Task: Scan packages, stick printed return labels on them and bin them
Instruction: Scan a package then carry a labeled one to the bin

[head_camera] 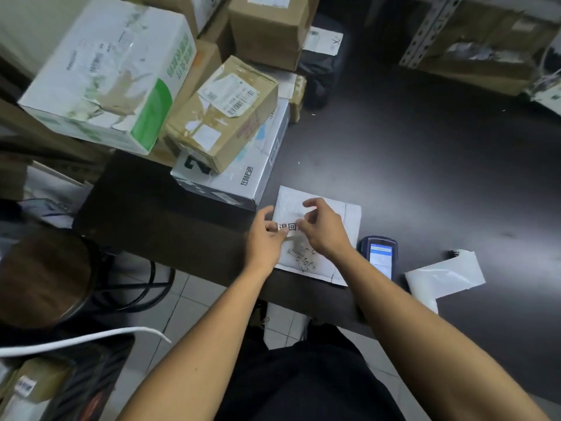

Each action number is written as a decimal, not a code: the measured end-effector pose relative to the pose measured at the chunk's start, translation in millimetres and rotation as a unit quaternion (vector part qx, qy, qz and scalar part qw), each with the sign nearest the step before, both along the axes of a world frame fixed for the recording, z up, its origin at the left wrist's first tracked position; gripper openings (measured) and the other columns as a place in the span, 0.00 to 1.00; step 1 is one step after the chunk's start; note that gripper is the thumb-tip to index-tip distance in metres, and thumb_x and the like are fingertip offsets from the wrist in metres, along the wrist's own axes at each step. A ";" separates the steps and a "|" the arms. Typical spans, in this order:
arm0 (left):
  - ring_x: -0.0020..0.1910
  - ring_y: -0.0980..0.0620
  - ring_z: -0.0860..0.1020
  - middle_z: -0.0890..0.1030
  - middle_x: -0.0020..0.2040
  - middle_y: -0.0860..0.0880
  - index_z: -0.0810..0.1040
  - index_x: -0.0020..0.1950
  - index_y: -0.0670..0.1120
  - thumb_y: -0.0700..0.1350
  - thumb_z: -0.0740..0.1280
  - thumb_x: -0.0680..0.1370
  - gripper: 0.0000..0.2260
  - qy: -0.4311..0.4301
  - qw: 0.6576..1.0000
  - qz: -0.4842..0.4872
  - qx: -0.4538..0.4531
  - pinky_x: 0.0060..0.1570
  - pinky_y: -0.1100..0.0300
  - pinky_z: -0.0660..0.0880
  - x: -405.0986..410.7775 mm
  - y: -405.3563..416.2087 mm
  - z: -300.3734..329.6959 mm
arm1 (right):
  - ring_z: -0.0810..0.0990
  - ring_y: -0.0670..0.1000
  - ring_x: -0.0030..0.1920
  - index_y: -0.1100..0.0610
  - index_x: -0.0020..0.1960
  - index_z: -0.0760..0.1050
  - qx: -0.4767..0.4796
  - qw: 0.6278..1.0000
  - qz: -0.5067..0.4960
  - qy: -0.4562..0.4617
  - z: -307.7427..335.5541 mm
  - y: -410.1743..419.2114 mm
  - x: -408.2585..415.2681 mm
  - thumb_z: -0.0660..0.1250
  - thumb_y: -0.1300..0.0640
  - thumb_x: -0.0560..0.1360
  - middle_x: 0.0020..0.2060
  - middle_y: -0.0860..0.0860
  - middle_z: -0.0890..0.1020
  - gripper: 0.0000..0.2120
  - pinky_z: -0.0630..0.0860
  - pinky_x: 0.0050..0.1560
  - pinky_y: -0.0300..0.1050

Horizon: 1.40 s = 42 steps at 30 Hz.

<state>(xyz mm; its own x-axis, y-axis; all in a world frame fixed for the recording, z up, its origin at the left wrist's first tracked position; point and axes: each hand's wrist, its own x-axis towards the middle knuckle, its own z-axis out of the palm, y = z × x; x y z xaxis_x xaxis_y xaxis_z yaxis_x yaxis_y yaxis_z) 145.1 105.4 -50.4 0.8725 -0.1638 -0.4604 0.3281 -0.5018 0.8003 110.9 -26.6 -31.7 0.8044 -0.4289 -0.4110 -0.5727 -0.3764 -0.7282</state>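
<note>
A flat white padded mailer (349, 220) with handwriting lies on the dark table (425, 165) near its front edge. Just above it, a small printed label (290, 227) with bold black characters is held between both hands. My left hand (264, 238) pinches the label's left end and my right hand (323, 229) pinches its right end. A handheld scanner (379, 256) with a lit screen lies on the table just right of the mailer, partly behind my right forearm.
Stacked cardboard and white boxes (224, 117) crowd the table's left and far side. A curled strip of white label backing (443, 275) lies right of the scanner. A round stool (42, 278) stands at the left over a tiled floor. Shelving (473, 41) holds parcels at the back right.
</note>
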 end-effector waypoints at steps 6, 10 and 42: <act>0.49 0.52 0.80 0.84 0.46 0.53 0.71 0.71 0.51 0.43 0.71 0.78 0.22 -0.029 0.996 0.062 0.058 0.50 0.57 0.74 -4.0 -7.3 -5.0 | 0.77 0.51 0.44 0.56 0.67 0.69 -0.056 0.991 0.118 0.036 -6.5 -8.1 19.9 0.65 0.60 0.79 0.44 0.49 0.79 0.17 0.70 0.45 0.42; 0.53 0.46 0.80 0.83 0.55 0.52 0.67 0.72 0.54 0.48 0.70 0.78 0.24 -0.069 0.983 -0.001 0.173 0.49 0.53 0.75 -4.7 -11.5 -2.1 | 0.78 0.55 0.51 0.57 0.68 0.68 -0.111 0.973 0.193 0.054 -11.7 -9.9 24.4 0.63 0.60 0.79 0.51 0.53 0.79 0.18 0.71 0.45 0.44; 0.57 0.51 0.72 0.63 0.56 0.52 0.67 0.75 0.58 0.44 0.76 0.72 0.34 -0.076 0.957 -0.262 0.101 0.58 0.64 0.69 -20.9 71.6 -10.5 | 0.57 0.60 0.71 0.55 0.72 0.67 -0.121 0.986 -0.090 0.064 -17.1 56.9 -106.6 0.67 0.54 0.76 0.72 0.59 0.61 0.26 0.58 0.71 0.51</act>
